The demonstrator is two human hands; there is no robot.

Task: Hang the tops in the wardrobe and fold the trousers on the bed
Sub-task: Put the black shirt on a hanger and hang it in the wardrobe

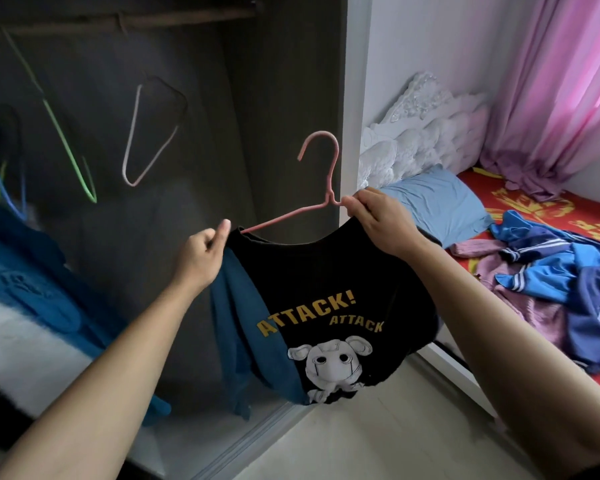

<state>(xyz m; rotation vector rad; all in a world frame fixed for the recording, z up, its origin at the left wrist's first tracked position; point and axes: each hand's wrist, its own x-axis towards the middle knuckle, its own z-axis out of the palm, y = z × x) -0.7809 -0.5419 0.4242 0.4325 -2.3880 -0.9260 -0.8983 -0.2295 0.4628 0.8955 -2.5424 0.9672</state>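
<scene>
A black T-shirt (326, 282) with yellow "ATTACK!" print and blue sleeves hangs in front of the open wardrobe. A pink hanger (321, 168) sits partly inside its neck, hook up. My left hand (205, 251) pinches the shirt's left shoulder edge. My right hand (378, 220) grips the collar together with the hanger's right arm near its neck. The wardrobe rail (118, 20) runs across the top left.
Green, white and blue empty hangers (70, 143) dangle from the rail. Blue cloth (32, 282) lies low in the wardrobe. On the red bed (534, 202) at right lie a blue pillow (440, 202), striped blue garments (561, 271) and pink-purple clothes. Pink curtains hang behind.
</scene>
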